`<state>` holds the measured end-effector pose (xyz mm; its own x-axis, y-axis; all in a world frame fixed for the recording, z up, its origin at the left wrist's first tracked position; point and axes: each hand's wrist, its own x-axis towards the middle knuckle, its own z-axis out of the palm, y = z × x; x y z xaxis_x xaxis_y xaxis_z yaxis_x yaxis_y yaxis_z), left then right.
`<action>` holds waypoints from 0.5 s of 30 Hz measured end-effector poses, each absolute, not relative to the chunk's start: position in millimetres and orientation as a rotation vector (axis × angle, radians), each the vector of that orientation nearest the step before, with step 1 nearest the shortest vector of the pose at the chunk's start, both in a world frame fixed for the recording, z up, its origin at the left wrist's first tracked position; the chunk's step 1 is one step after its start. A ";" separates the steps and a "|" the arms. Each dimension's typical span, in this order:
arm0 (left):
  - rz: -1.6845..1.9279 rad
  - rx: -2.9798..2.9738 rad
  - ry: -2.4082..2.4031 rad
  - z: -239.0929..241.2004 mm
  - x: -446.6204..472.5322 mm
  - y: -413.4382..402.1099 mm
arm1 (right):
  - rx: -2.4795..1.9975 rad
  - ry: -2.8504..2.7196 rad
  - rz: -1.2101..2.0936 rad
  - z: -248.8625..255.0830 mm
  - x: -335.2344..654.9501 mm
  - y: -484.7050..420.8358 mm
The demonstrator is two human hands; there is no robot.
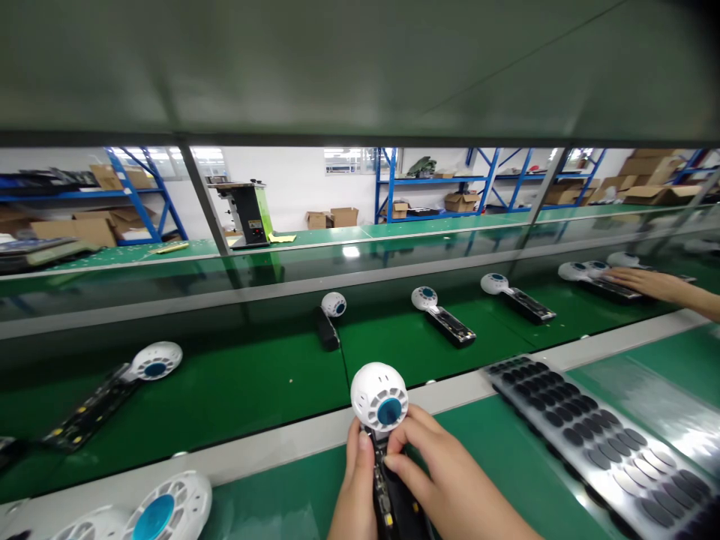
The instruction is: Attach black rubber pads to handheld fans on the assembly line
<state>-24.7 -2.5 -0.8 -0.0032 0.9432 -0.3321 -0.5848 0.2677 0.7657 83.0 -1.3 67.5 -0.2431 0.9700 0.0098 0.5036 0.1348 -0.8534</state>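
Observation:
A small hand-held fan (379, 397), with a white round head, a blue hub and an open black handle showing a circuit board, sits at the near edge of the green workbench. My left hand (355, 487) wraps the handle from the left side. Fingers of my right hand (444, 472) are pinched on the handle just below the fan head. A sheet of round dark pads (596, 442) lies to the right of my hands.
Several more fans (444, 315) lie spaced along the green conveyor belt (270, 390) beyond. Another fan head (163, 510) sits at the lower left. Another person's hand (652, 283) reaches onto fans at the far right. Blue shelving with cardboard boxes (433, 187) lines the back wall.

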 end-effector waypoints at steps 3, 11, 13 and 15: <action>1.247 0.478 1.005 -4.1 -25.4 -2.6 | -1.387 -1.788 1.044 67.3 83.1 -1.5; 1.262 0.466 0.887 -8.1 -24.3 -3.1 | -1.366 -1.775 1.057 67.5 84.9 -2.5; 1.290 0.439 0.826 -10.3 -24.2 -2.5 | -1.355 -1.732 1.084 62.8 84.6 -2.2; 1.284 0.410 0.795 -11.7 -24.1 -2.8 | -1.346 -1.644 1.158 56.2 83.6 -1.5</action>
